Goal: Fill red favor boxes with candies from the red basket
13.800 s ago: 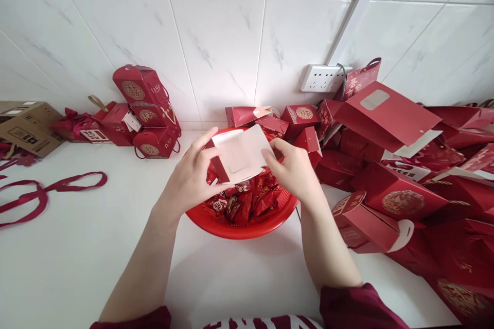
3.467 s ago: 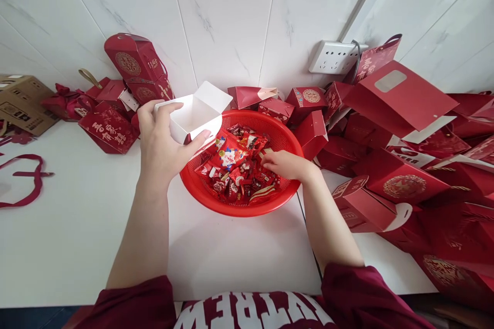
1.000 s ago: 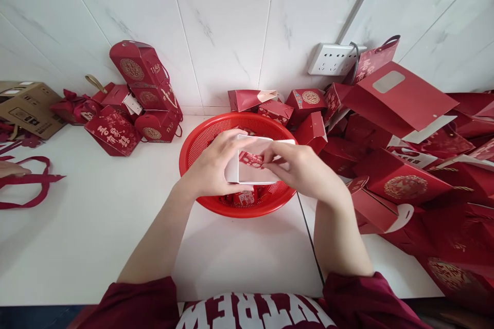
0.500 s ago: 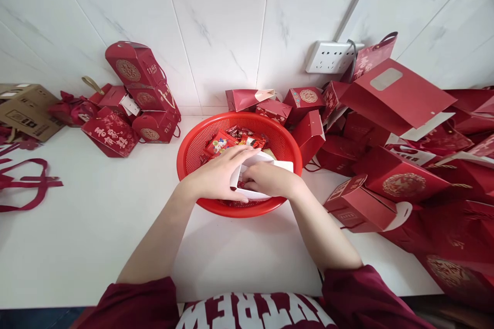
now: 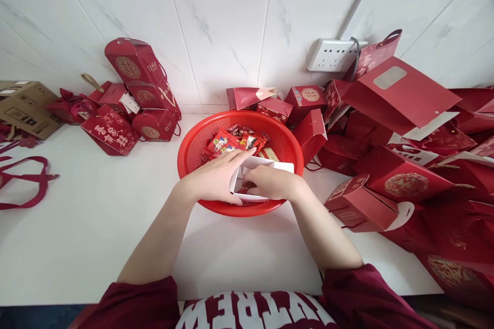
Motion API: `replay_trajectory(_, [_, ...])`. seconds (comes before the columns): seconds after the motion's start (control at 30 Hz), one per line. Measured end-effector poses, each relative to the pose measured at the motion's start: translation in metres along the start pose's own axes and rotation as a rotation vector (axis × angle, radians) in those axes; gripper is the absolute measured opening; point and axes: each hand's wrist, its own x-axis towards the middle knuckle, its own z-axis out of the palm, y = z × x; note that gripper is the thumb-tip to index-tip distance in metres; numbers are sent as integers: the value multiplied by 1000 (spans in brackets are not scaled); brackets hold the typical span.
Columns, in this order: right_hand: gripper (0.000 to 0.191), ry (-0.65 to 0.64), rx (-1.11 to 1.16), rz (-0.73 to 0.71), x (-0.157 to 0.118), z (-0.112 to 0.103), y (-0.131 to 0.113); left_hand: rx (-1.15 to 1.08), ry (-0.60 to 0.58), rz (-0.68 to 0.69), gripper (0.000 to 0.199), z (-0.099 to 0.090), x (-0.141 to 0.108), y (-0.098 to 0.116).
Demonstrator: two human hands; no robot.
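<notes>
Over the red perforated plastic basket [image 5: 286, 136], an opened box with white inner walls [image 5: 258, 162] sits tilted among wrapped sweets [image 5: 224, 142]. My left hand [image 5: 216, 177] clasps the box from its left side, thumb at the near edge and fingers over the far edge. Reaching into the box from the right is my right hand [image 5: 268, 181]. Its fingers are curled near something red inside; what they grip, if anything, is hidden. A white flap of the box sticks out beyond the right hand.
On the right lies a big heap of red gift boxes [image 5: 405, 92]. Several more red boxes [image 5: 129, 69] are stacked at the back left, beside a brown carton [image 5: 29, 113]. Dark red ribbon [image 5: 38, 185] lies at far left. A white power strip [image 5: 334, 55] is on the tiled wall.
My right hand has shifted slightly inside the box, and the left thumb has slid a little toward the left along the near edge. The view has moved a touch.
</notes>
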Motion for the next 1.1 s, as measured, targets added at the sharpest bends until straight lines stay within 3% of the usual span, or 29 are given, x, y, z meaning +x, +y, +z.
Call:
replay_trajectory(0.17, [16,43,-82,136,3,1,-8,76,31,25,112,2,-2,5])
replay_trajectory(0.3, [32,127,-145,228,11,8,-9,76,41,23,110,2,-3,4])
replay_trajectory(0.47, [27,80,-125,135,13,12,-3,81,33,16,109,2,-3,5])
replay_trajectory(0.6, [25,40,-86,48,1,2,-7,67,48,20,107,-2,-5,5])
replay_trajectory(0.67, [26,182,9,-13,-14,-7,-14,56,95,2,104,-8,-8,4])
replay_trajectory(0.77, [22,663,324,-174,-44,-22,-24,53,295,-86,97,-24,-19,0])
replay_trajectory(0.8, [21,767,403,-216,-53,-26,-26,60,393,-125,95,-30,-23,-2])
replay_trajectory(0.87, [20,834,486,-233,-63,-28,-27,90,595,-209,96,-41,-33,-8])
replay_trajectory(0.93, [21,754,447,-182,-57,-24,-25,125,728,-284,98,-49,-41,-15])
replay_trajectory(1.0, [23,593,300,-157,-37,-16,-25,135,777,-343,99,-54,-47,-20])
replay_trajectory(1.1, [27,273,33,-313,5,-1,-29,115,769,-399,97,-56,-52,-25])
